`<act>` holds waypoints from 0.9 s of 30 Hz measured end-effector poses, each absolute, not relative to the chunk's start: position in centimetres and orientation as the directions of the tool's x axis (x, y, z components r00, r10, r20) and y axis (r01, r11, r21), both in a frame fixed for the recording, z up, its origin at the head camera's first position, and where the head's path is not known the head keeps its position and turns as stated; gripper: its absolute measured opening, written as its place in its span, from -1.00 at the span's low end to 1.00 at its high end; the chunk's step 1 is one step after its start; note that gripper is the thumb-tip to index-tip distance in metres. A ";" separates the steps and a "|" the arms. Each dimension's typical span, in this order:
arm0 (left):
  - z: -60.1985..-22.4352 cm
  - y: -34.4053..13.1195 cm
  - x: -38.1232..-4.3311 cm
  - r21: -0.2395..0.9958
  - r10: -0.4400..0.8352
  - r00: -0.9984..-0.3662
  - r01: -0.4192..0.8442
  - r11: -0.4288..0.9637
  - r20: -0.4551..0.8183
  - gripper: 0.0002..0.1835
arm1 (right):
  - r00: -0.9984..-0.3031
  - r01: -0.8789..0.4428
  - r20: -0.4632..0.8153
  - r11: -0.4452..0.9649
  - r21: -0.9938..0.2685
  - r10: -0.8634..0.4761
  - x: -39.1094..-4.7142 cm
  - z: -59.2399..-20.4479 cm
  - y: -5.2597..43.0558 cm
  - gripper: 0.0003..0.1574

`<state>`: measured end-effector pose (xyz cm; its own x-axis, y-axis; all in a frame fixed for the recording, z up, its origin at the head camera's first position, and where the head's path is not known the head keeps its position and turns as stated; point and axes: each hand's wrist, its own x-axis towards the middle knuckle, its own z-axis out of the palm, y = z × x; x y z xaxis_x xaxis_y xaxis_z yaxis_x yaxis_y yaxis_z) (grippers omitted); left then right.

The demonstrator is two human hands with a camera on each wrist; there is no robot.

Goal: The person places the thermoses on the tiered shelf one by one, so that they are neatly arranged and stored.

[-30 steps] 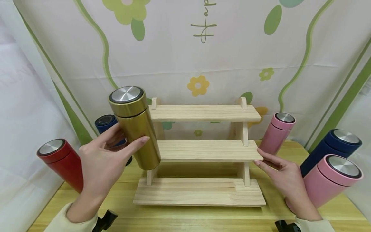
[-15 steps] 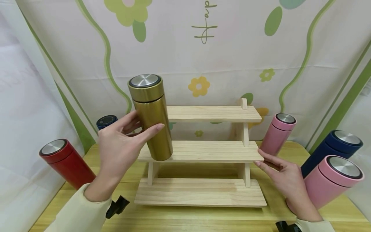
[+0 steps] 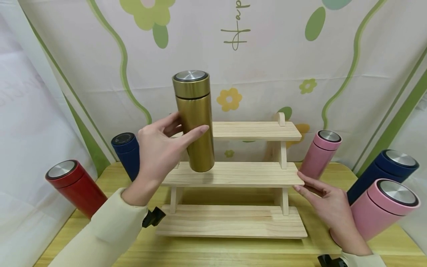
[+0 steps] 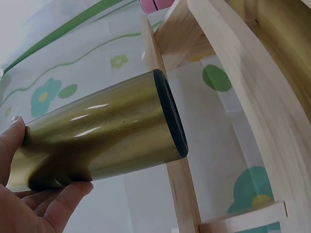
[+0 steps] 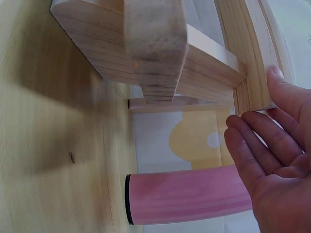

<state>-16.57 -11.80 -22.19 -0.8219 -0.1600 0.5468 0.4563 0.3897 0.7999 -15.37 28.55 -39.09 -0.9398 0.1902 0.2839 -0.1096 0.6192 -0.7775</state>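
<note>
My left hand [image 3: 163, 144] grips a gold thermos bottle [image 3: 197, 118] with a silver lid around its middle, thumb in front and fingers behind. The bottle is nearly upright, in the air before the three-tier wooden display shelf [image 3: 253, 172]. In the left wrist view its dark base [image 4: 172, 114] points towards the shelf's boards, with a gap that I cannot judge. My right hand [image 3: 328, 205] pinches the right end of the middle board; in the right wrist view, the thumb [image 5: 279, 80] lies against the board and the fingertips are at its end.
A red thermos [image 3: 76, 189] and a blue thermos [image 3: 128, 154] stand left of the shelf. To the right are a slim pink thermos [image 3: 320, 154], a dark blue thermos [image 3: 380, 170] and a wider pink thermos [image 3: 383, 207]. A patterned cloth [image 3: 267, 48] hangs behind the wooden table [image 3: 207, 256].
My left hand has carried the gold thermos up and to the right, from the shelf's left side to in front of its upper tiers. The right hand stays at the board's end.
</note>
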 end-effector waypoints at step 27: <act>-19.9 -6.9 -19.4 0.820 -0.085 -0.838 0.499 0.281 0.539 -0.29 | -0.938 -0.127 0.292 0.599 -0.791 0.186 -15.5 -39.2 28.6 -0.39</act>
